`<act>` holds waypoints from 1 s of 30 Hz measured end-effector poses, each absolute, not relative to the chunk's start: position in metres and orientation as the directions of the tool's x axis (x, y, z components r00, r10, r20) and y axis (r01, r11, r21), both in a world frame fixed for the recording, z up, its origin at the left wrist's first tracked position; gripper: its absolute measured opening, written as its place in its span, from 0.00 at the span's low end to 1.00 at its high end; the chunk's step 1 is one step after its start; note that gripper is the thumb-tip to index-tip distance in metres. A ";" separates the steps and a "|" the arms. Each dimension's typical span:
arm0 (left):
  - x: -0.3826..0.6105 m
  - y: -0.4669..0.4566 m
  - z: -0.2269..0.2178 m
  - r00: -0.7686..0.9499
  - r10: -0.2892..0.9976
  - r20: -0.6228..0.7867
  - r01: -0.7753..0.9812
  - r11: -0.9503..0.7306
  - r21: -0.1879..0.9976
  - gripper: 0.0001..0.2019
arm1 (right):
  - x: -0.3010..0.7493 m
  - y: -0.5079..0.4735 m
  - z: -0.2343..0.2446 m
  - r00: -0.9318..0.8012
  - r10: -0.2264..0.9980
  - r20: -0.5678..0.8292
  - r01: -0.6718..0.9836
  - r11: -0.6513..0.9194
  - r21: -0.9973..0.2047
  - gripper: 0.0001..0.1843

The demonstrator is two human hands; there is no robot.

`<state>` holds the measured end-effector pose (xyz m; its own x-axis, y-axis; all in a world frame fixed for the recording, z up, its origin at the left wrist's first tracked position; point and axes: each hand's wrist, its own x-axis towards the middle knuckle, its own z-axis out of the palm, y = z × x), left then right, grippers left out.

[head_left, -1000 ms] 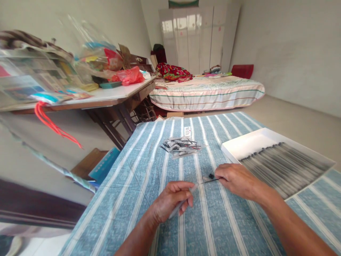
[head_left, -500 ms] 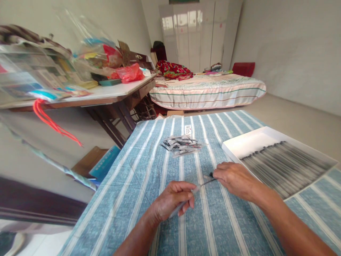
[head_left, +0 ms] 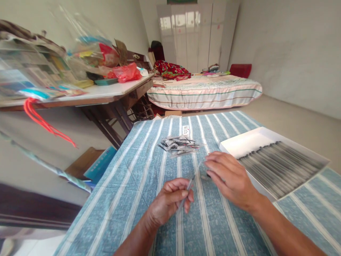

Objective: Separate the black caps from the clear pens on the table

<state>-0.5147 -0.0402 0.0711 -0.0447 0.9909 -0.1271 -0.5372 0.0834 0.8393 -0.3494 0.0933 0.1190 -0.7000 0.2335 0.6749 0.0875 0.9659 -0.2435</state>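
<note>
My left hand (head_left: pixel 173 199) is closed, pinching a slim translucent plastic sleeve (head_left: pixel 189 184) between thumb and fingers. The sleeve slants up and away, with a thin dark line inside it; its exact kind is unclear. My right hand (head_left: pixel 226 176) hovers by the sleeve's far tip, palm down, fingers stretched out and slightly apart. Below its fingertips lies a small clear and dark piece (head_left: pixel 205 177) on the cloth, partly covered. Further off is a pile of small clear packets (head_left: pixel 179 145) with black and white slivers. At right, a white box (head_left: pixel 231 146) holds rows of slender black-ended sticks (head_left: pixel 277 167).
A blue striped cloth (head_left: pixel 128 199) covers the work surface, with a small label reading "With" (head_left: pixel 185 130) near the pile. To the left stands a cluttered table (head_left: pixel 106 93) with bags and a hanging red cord (head_left: pixel 45 122). A bed (head_left: pixel 205 96) is behind.
My right hand has released the small dark piece, spread its fingers and shifted left towards the sleeve's tip. The sleeve in my left hand now points more steeply upward. The view has shifted slightly.
</note>
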 end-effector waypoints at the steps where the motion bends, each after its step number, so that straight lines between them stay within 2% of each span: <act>1: -0.514 -0.040 0.072 -0.059 0.992 -0.114 -0.557 0.062 0.828 0.10 | -0.348 0.100 0.117 -0.690 0.311 0.653 0.154 0.946 -0.287 0.12; 3: -0.514 -0.040 0.074 -0.082 0.991 -0.102 -0.589 0.035 0.808 0.09 | -0.347 0.114 0.108 -0.724 0.452 0.521 0.314 0.889 -0.334 0.11; 5: -0.513 -0.040 0.074 -0.091 0.991 -0.101 -0.609 0.025 0.793 0.08 | -0.349 0.123 0.096 -0.787 0.534 0.310 0.444 0.838 -0.317 0.10; 7: -0.513 -0.040 0.073 -0.089 0.991 -0.101 -0.617 0.025 0.787 0.08 | -0.353 0.127 0.085 -0.826 0.553 0.112 0.508 0.815 -0.279 0.09; 9: -0.513 -0.040 0.072 -0.081 0.992 -0.100 -0.615 0.029 0.788 0.09 | -0.358 0.126 0.077 -0.836 0.549 0.010 0.529 0.809 -0.257 0.09; 15: -0.512 -0.039 0.065 -0.033 0.992 -0.126 -0.619 0.079 0.781 0.09 | -0.364 0.120 0.067 -0.827 0.562 -0.013 0.543 0.793 -0.276 0.11; 21: -0.510 -0.039 0.060 -0.003 0.987 -0.158 -0.604 0.124 0.787 0.09 | -0.365 0.123 0.064 -0.815 0.580 0.011 0.529 0.751 -0.396 0.08; 22: -0.510 -0.039 0.059 0.002 0.986 -0.165 -0.600 0.133 0.789 0.08 | -0.364 0.123 0.064 -0.812 0.584 0.015 0.521 0.736 -0.433 0.08; 24: -0.510 -0.039 0.059 0.011 0.984 -0.179 -0.591 0.151 0.793 0.09 | -0.363 0.123 0.067 -0.815 0.579 0.021 0.452 0.658 -0.603 0.09; 27: -0.511 -0.038 0.058 0.021 0.981 -0.190 -0.578 0.167 0.799 0.09 | -0.361 0.118 0.075 -0.832 0.553 0.037 0.201 0.363 -0.910 0.09; 30: -0.510 -0.038 0.057 0.028 0.979 -0.204 -0.568 0.184 0.802 0.09 | -0.361 0.112 0.081 -0.854 0.520 0.029 0.057 0.148 -0.987 0.10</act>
<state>-0.5104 -0.0379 0.0567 0.0279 0.9785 -0.2042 -0.5680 0.1836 0.8023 -0.3605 0.1117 0.0811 -0.8539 0.5197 0.0287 0.0569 0.1480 -0.9873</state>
